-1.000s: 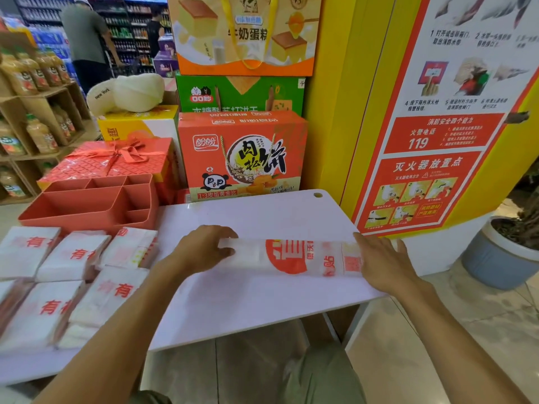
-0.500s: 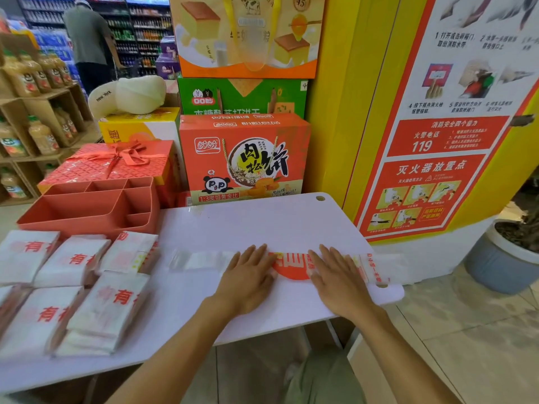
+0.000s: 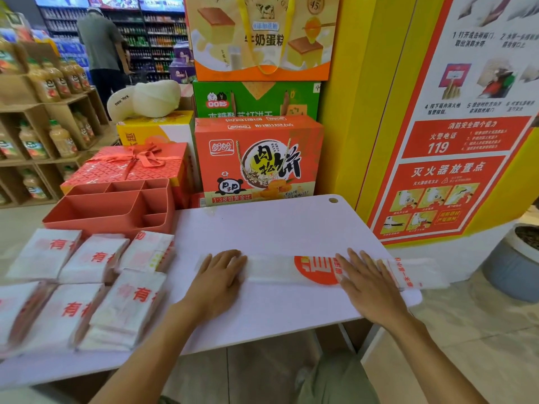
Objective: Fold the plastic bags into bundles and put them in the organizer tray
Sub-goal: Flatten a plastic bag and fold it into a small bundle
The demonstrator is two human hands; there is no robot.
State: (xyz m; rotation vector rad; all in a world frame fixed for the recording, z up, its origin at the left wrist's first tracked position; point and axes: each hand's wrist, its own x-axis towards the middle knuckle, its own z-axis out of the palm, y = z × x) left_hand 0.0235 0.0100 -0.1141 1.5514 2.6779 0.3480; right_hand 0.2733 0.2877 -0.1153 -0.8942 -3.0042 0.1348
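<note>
Pressing both palms down, we hold the bag [image 3: 271,271] flat on the table [image 3: 277,225]. It lies as a long, narrow strip running left to right across the near half of the table.

Our left hand [image 3: 217,275] covers the strip's left end, fingers straight and close together, pointing away from us. Our right hand [image 3: 367,279] lies on the strip further right, fingers straight and slightly spread, partly covering a round red print on the plastic. Neither hand curls round or pinches anything. Between the hands the strip shows bare and pale. Past our right hand its end, marked with a line of red writing, sticks out over the table's right edge, above the floor.

The tray [image 3: 96,224] stands at the far left of the table, well apart from the bag. It is coral, with one long compartment and several smaller ones.

In front of the tray lie the stacks [image 3: 96,258] of white bags with red print, side by side in two rows; the nearest ones are blurred. The stack closest to our left hand is near it but apart.

Behind the table an orange box [image 3: 258,158] stands at the far edge, with more cartons piled above it. A red gift box [image 3: 131,164] tied with a ribbon sits behind the tray. On the yellow wall at right hangs a red and white poster [image 3: 455,141], and a grey pot [image 3: 513,266] stands on the floor below it. At far left are shelves [image 3: 43,112] of bottles, and a person [image 3: 99,51] stands in the aisle beyond, back to us.
</note>
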